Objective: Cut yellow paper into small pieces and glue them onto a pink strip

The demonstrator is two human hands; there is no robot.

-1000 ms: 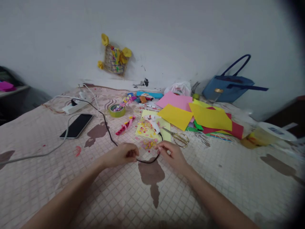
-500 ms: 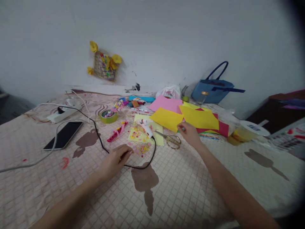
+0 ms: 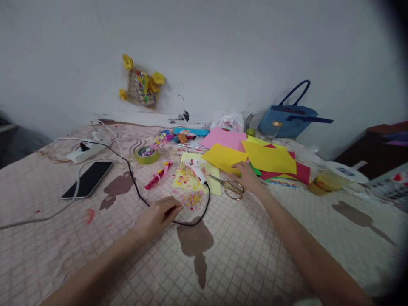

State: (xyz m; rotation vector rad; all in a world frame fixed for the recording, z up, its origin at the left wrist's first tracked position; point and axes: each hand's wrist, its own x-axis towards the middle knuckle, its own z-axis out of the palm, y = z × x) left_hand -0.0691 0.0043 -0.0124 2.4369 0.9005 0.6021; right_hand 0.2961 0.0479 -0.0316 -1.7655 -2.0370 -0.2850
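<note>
My left hand (image 3: 161, 213) rests low over the table, beside the black cord (image 3: 199, 219) of a white glue gun (image 3: 196, 171). Its fingers are curled together; whatever they may hold is hidden. With its fingers stretched out and apart, my right hand (image 3: 247, 175) reaches to the near edge of a yellow sheet of paper (image 3: 225, 157). Gold-handled scissors (image 3: 234, 190) lie just left of this hand. The glue gun sits on a pale yellow sheet (image 3: 214, 185) strewn with small pink and yellow bits (image 3: 193, 197).
A green tape roll (image 3: 146, 157), a pink-red strip (image 3: 158, 175) and a phone (image 3: 88, 180) lie to the left. Behind it is a power strip (image 3: 89, 151). Stacked coloured papers (image 3: 270, 157), a plastic tub (image 3: 328, 182) and a blue bag (image 3: 288, 121) are on the right.
My right hand has moved slightly left, and its curled fingers have spread out onto the paper's edge. My left hand stays nearly in place. The whole view has shifted a little.
</note>
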